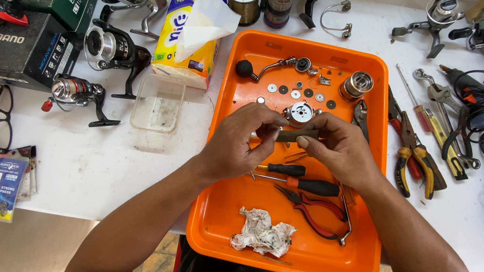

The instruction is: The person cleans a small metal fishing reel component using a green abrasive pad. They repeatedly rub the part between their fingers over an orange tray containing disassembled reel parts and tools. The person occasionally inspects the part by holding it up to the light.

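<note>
Hands meet over the middle of an orange tray (212,220) that sits on a white worktop (101,165). The left hand (235,147) and the right hand (341,152) both pinch one small dark brown bar (298,136). The bar lies flat between them, with the fingers (265,133) of each hand closed on one end.

Just past the fingers, a round silver reel part (299,113) sits in the tray. Farther past it are small round washers (283,90), a crank handle with a black knob (244,68) and a shiny spool (356,84).

Under the hands, nearer the person, lie a small black screwdriver (285,169), a screwdriver with an orange and black handle (307,185) and red pliers (311,207). A crumpled dirty tissue (263,232) lies near the tray's closest edge.

Out past the left hand, on the worktop, are a clear plastic tub (157,105), a yellow tissue pack (189,37) and some fishing reels (113,51). Out past the right hand lie yellow and red pliers (416,158) and a wrench (441,94).
</note>
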